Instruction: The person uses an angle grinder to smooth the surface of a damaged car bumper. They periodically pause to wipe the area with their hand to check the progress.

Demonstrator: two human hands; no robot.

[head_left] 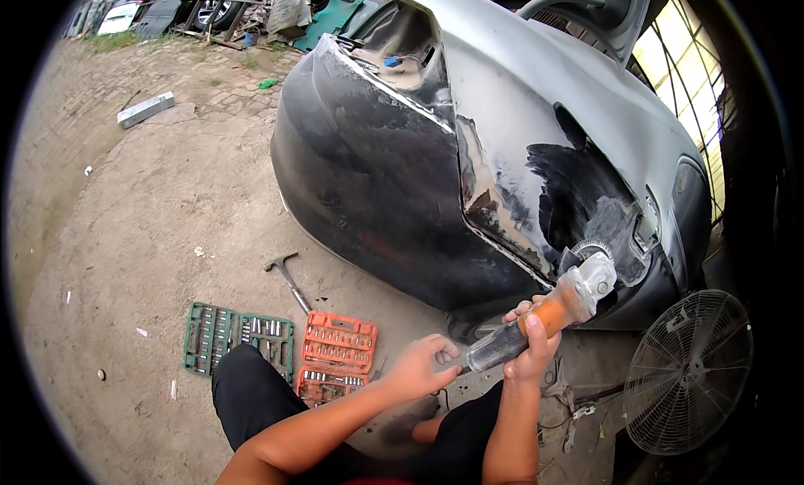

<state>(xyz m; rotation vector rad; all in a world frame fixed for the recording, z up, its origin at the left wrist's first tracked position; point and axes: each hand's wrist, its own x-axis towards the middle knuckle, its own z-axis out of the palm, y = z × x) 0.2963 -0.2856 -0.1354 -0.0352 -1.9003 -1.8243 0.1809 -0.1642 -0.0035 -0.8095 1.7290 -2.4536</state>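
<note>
My right hand [529,351] grips an orange-and-grey angle grinder [548,313], which has a wire wheel [596,250] at its head, raised close to the car's patched body panel [586,192]. My left hand [427,368] is near the grinder's back end with fingers loosely curled and apart; its thumb reaches toward the cord there. The panel shows bare filler, dark patches and silver paint, beside a dark scuffed bumper [360,192] with an open lamp recess [402,49].
Green [209,338] and orange [339,338] socket cases lie open by my knee, near a hammer [289,280]. A metal cage fan [687,372] stands at right. A long grey box [144,110] lies on the paving; scrap panels and a wheel [216,9] are piled behind.
</note>
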